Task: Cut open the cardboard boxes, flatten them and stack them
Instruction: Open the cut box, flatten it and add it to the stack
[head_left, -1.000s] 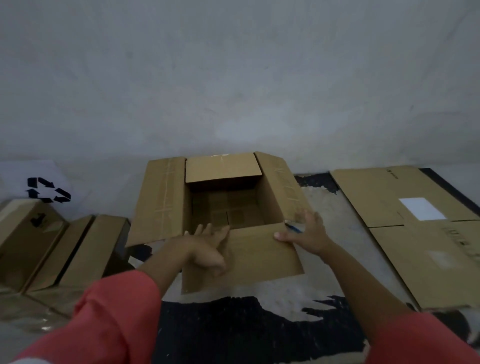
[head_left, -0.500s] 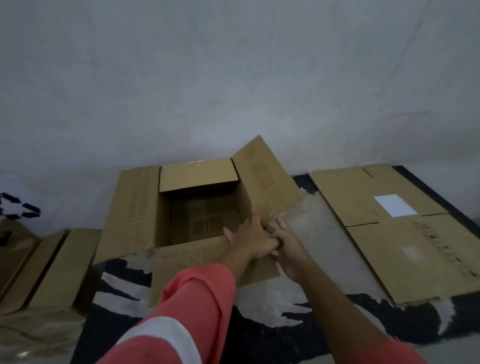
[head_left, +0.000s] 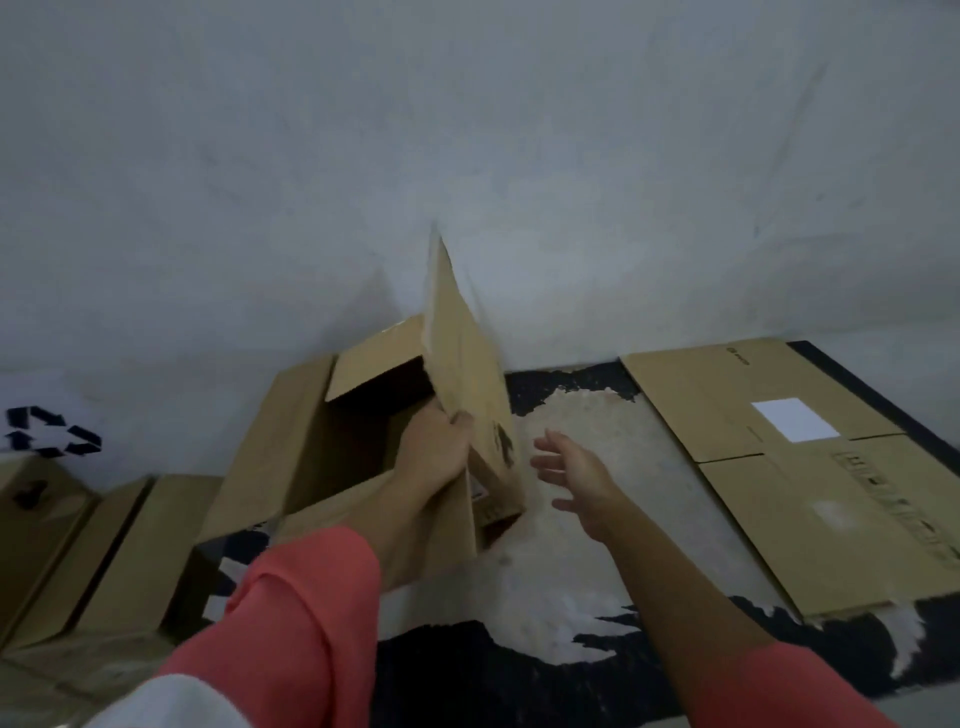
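An open brown cardboard box (head_left: 291, 441) sits on the floor against the wall, its flaps spread. Its right side and flap (head_left: 462, 374) stand raised, tilted up on edge. My left hand (head_left: 436, 447) grips that raised right wall at its near corner. Just right of the box, my right hand (head_left: 571, 473) hovers with fingers spread and nothing in it. No cutter is visible in either hand. A stack of flattened boxes (head_left: 789, 467) lies on the floor to the right.
More brown boxes (head_left: 109, 551) stand at the left, one near a recycling symbol (head_left: 52, 439) on the wall. The grey wall (head_left: 467, 156) is close behind. The floor (head_left: 571, 571) is black and white with worn patches.
The box's right side has swung up from lying outward to standing on edge. My left hand stayed on it while my right hand let go and moved off to the right.
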